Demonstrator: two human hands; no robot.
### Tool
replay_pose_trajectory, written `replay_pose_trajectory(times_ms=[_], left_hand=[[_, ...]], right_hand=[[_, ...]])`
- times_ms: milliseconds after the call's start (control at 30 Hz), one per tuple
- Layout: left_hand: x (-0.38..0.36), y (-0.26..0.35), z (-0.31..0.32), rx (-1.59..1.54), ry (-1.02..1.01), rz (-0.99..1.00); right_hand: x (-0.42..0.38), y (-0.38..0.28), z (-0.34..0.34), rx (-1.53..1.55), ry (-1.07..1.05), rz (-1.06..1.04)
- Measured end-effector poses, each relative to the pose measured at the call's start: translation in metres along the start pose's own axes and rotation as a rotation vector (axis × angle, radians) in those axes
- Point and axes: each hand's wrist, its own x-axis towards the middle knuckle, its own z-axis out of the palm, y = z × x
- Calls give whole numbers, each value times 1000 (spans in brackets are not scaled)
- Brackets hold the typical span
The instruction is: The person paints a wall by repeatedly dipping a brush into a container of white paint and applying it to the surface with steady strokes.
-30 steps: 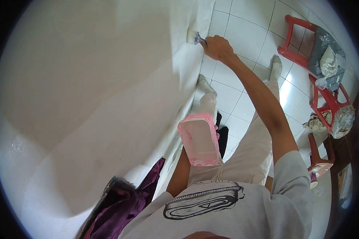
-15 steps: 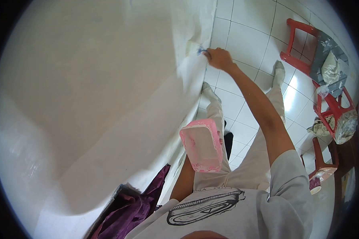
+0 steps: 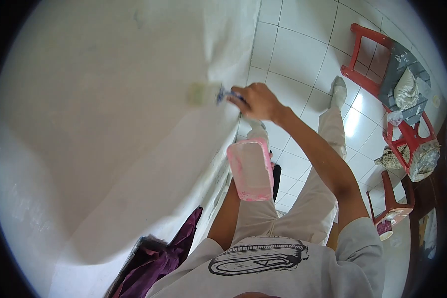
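Observation:
My right hand [image 3: 257, 102] is closed around the blue handle of a wide paintbrush [image 3: 211, 94]. Its pale yellowish bristles, blurred by motion, are over the white wall [image 3: 114, 124]. Below it, a pink rectangular tub [image 3: 232, 169], coated inside with whitish material, is held in front of my legs. Only some fingertips of my left hand [image 3: 271, 160] show at the tub's right edge; the rest is hidden behind it.
At right stand red plastic stools [image 3: 355, 47], one bearing a grey board [image 3: 400, 59] with a white bag [image 3: 406, 89]. Another red stool [image 3: 392, 201] stands lower, near a cup [image 3: 384, 229]. Purple cloth [image 3: 159, 268] lies at lower left. White tiles [image 3: 295, 49] cover the floor.
My right hand has brought the brush left and down, from the wall's edge by the floor farther onto the wall. The tub stays in my left hand, slightly higher in view.

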Motion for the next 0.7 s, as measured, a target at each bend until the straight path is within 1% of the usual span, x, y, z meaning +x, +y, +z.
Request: replay_pose_trajectory(times_ms=[33, 67, 133, 200, 267, 333, 367, 433, 467, 533, 567, 633, 667, 700], left_hand=[[0, -4, 2, 33, 24, 29], [0, -9, 3, 64, 49, 61], [5, -19, -3, 122, 100, 125], [3, -13, -2, 88, 92, 101], [4, -1, -2, 19, 62, 53], [7, 7, -4, -11, 41, 20], [6, 9, -5, -28, 34, 6], [7, 12, -9, -47, 28, -16], [8, 12, -9, -57, 22, -22], [10, 15, -8, -75, 18, -26], [9, 17, -7, -85, 22, -30], [6, 22, -4, -106, 37, -35], [4, 25, 0, -108, 43, -34], [0, 27, 4, -88, 42, -18]], right_hand=[[-6, -17, -6, 91, -11, -52], [-9, -27, -4, 171, 37, -102], [0, -12, 10, 187, 156, -181], [23, 45, 36, -60, 117, 22], [40, 112, 58, -148, 37, 267], [50, 151, 57, -316, -100, 609], [54, 163, 54, -317, -100, 604], [51, 170, 53, -307, -123, 685], [49, 158, 52, -307, -126, 690], [55, 107, 45, -318, -138, 498], [51, 81, 39, -312, -148, 488], [32, 54, 34, -275, -91, 427], [20, 38, 32, -232, -71, 347], [7, 21, 31, -154, 36, 235]])
